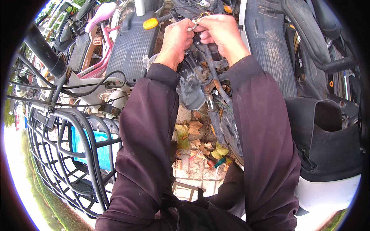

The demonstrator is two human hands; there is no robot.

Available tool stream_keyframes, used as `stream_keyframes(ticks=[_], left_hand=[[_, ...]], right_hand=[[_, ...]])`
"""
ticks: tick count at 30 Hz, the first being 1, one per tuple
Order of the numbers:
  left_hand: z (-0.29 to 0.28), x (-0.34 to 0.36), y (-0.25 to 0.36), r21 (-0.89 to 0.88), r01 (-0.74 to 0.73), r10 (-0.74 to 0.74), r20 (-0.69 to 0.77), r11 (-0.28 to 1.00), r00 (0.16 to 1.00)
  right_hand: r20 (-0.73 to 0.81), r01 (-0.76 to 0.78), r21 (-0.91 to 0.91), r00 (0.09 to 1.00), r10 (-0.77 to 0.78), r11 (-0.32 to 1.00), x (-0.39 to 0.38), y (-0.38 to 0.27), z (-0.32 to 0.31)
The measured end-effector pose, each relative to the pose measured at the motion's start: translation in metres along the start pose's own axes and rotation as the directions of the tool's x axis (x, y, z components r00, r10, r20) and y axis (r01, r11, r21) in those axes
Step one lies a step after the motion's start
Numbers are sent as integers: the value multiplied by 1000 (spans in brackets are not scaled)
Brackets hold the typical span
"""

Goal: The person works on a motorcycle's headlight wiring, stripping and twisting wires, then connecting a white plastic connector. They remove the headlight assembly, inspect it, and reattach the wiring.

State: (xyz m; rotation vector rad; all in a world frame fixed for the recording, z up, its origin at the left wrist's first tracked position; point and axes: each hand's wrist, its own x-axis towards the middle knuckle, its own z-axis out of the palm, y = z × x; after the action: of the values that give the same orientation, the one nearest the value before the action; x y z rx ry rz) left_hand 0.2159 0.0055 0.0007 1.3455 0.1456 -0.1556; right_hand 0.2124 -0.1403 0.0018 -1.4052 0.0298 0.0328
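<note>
My left hand (175, 42) and my right hand (223, 36) meet at the far middle, over the opened-up body of a scooter. Both are closed, thumb and fingers pinching thin wires (195, 26) with a small whitish end between them. Whether that end is a connector or bare wire is too small to tell. More dark cables and metal tubes of the scooter's frame (211, 63) run below my fingers toward me. Beside my left wrist is a grey, scuffed rounded part (189, 92). My dark sleeves hide parts on both sides.
At left stand a black wire basket (94, 154) holding something blue, and a ribbed footboard (131, 46) with an amber reflector (150, 23). Another dark footboard (269, 50) and a black cover (320, 146) flank my right arm. A screwdriver (219, 162) lies among dry leaves (194, 127).
</note>
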Motion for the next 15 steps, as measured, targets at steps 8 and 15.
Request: stream_keyframes(ticks=[8, 15], left_hand=[[-2, 2, -1, 3, 15, -15, 16, 1000, 1000], [3, -4, -2, 43, -27, 27, -2, 999, 1000]], right_hand=[[117, 480, -723, 794, -597, 497, 0, 4, -4], [179, 447, -777, 832, -525, 444, 3, 7, -4]])
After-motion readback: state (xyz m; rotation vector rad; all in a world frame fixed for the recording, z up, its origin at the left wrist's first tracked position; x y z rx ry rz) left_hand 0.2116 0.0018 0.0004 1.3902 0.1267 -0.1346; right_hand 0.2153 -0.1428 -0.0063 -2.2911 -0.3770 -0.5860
